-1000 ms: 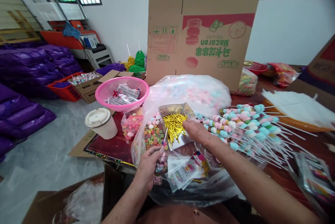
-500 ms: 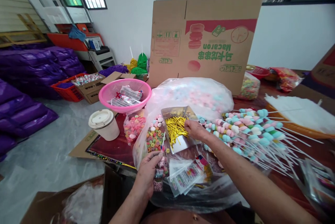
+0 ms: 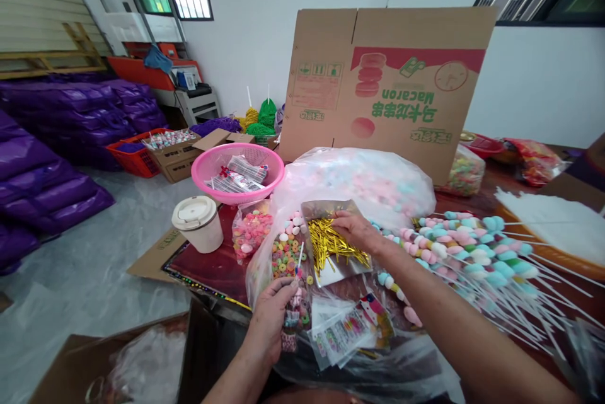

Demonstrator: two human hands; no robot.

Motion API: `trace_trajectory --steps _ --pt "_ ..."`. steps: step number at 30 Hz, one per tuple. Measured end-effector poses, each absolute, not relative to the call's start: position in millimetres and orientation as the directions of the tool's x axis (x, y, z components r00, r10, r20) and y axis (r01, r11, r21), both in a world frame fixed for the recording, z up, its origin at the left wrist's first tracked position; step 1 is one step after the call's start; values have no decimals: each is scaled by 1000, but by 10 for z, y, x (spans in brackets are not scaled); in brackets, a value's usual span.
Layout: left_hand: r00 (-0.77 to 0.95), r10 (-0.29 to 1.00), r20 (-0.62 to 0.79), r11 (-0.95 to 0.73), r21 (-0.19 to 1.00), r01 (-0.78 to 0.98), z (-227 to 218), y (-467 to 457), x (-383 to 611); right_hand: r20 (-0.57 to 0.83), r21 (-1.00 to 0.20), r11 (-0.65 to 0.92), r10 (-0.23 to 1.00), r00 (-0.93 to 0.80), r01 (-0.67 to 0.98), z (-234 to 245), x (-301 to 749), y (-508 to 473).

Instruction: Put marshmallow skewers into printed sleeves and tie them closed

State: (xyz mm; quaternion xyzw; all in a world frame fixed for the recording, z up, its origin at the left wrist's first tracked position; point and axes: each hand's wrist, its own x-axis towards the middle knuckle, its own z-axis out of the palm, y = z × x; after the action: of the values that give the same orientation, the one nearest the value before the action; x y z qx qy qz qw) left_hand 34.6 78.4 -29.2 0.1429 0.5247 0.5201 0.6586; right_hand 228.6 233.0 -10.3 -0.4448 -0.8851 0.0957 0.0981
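My left hand [image 3: 274, 312] is closed around a candy skewer [image 3: 293, 316] in a clear printed wrapper, its white stick pointing up. My right hand [image 3: 357, 230] is over the gold twist ties [image 3: 328, 240], its fingertips pinched together among them. The ties lie loose in an opened silvery bag. Below them are several flat printed clear bags [image 3: 347, 328]. Beside my left hand, ring-shaped candies [image 3: 286, 258] and pink and white pieces lie in a clear plastic bag. Marshmallow skewers [image 3: 472, 249] are heaped to the right of my right hand.
A lidded cup [image 3: 197, 224] stands near the table's left edge, by a pink basket [image 3: 236, 196] of packed skewers. Behind lie a large marshmallow bag [image 3: 359, 180] and an upright cardboard box [image 3: 387, 89]. An open carton [image 3: 70, 369] is at lower left.
The view has shifted, so most things appear a little further right. My right fingers have loosened from a tighter bunch and stretch across the gold twist ties. The left hand keeps its skewer.
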Motion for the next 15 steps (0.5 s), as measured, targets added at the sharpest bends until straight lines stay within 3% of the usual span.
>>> trace_trajectory --steps 4,6,8,15 --pt "-97 838 -536 414 742 -527 -268 852 417 139 -452 541 828 -543 709 -7 2249 1717" --pt "-105 849 -518 405 765 -501 -252 871 473 214 -641 538 810 -546 547 15 2145 1358" --pt "-107 871 -479 385 802 -458 -231 871 538 242 -758 496 816 -524 422 23 2044 1095" --pt "-6 967 -256 248 944 -216 -173 762 668 125 -835 326 897 -424 444 -41 2001 949"
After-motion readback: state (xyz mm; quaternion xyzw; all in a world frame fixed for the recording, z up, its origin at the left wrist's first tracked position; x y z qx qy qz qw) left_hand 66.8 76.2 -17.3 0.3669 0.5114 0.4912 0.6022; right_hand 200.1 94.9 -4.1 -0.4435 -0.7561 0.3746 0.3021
